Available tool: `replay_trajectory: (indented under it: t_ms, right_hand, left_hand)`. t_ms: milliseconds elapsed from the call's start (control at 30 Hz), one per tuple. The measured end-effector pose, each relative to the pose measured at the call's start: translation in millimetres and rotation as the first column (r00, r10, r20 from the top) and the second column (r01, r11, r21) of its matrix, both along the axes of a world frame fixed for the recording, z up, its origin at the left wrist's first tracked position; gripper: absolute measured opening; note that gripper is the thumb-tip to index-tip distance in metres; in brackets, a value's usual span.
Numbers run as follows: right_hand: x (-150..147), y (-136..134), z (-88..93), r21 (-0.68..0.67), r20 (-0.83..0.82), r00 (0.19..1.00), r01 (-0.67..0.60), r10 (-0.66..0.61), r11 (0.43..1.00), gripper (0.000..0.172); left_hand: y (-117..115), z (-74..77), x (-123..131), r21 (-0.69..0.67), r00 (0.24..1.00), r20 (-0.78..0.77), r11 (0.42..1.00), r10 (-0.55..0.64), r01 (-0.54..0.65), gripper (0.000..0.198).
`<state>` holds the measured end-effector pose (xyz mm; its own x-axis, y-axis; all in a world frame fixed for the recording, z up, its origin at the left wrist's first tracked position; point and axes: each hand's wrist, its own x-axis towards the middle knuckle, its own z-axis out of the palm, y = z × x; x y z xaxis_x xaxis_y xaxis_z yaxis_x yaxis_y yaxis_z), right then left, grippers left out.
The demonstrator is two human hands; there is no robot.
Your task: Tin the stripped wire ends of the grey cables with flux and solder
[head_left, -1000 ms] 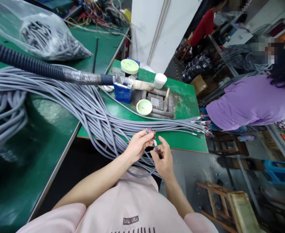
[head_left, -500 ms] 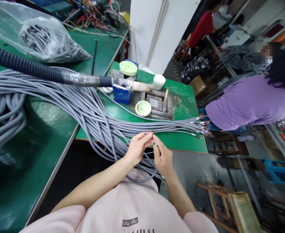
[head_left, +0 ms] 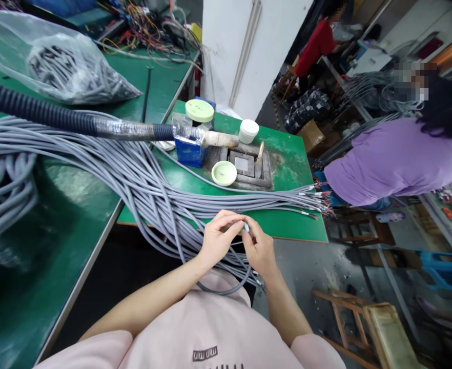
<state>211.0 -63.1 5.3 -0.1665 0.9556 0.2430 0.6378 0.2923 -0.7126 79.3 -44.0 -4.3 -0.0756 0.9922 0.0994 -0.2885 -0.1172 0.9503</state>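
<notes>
Both hands meet in front of my chest, just over the near edge of the green table (head_left: 287, 228). My right hand (head_left: 260, 247) is closed on the end of a grey cable (head_left: 226, 291), which loops below the hands; a white sleeve shows at the fingertips. My left hand (head_left: 219, 237) pinches at the same cable end, where the thin wires are mostly hidden by the fingers. Behind the hands, a bundle of grey cables (head_left: 195, 201) lies across the table, with stripped, coloured wire ends (head_left: 324, 199) at the right.
A ribbed hose (head_left: 126, 130) reaches over the table toward a solder pot (head_left: 245, 164). Around it stand a pale green dish (head_left: 224, 173), a white tub (head_left: 248, 131) and a blue box (head_left: 189, 149). A bag of cable pieces (head_left: 68, 66) lies left. A person in purple (head_left: 395, 159) sits right.
My left fingers have moved over the cable end, covering the coloured wires that showed before. A white sleeve now shows more plainly at the right fingertips. The view has shifted slightly.
</notes>
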Motion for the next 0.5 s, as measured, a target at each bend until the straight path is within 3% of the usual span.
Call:
replay_trajectory:
  t_ms: [267, 400, 500]
  right_hand:
    - [11.7, 14.0, 22.2, -0.108, -0.082, 0.997, -0.025, 0.016, 0.994, 0.031]
    - [19.0, 42.0, 39.7, -0.17, -0.208, 0.978, -0.067, 0.031, 0.983, 0.031]
    - [17.9, 72.7, 46.8, -0.228, -0.304, 0.951, -0.123, 0.049, 0.966, 0.032]
  left_hand:
    - [0.0, 5.7, -10.3, 0.037, 0.991, 0.043, 0.992, -0.125, 0.123, 0.038]
    - [7.4, 16.0, -40.6, 0.209, 0.974, -0.225, 0.978, 0.034, 0.014, 0.033]
    - [19.8, 18.9, -67.5, 0.365, 0.854, -0.459, 0.928, 0.244, -0.069, 0.017]
